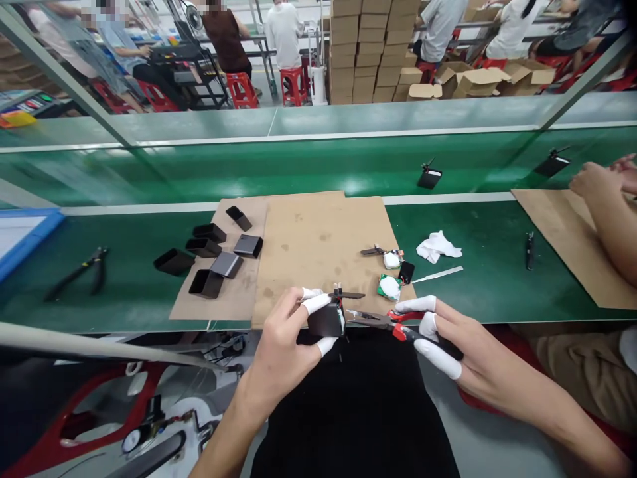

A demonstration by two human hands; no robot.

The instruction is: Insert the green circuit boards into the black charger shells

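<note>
L hand (281,340) pinches blk case (324,320) btwn thumb & fingers at tabletop's (478,285) near edge, prob. so wired end faces pliers (381,321); R hand (450,335) grips those, tips just beside it. Cardboard (318,249) likely protects green surface; blk sleeves (227,265) grouped L, prob. for easy reach. Beyond: green belt (298,169), workers (284,32), red stools (293,85), stacked cartons (368,46).

Bright light; glare on green belt (298,166); edges stretched

From where I stood, I could read no lettering, label or number anywhere; the markings on the round gauge (132,440) at lower left were too small to make out.
</note>
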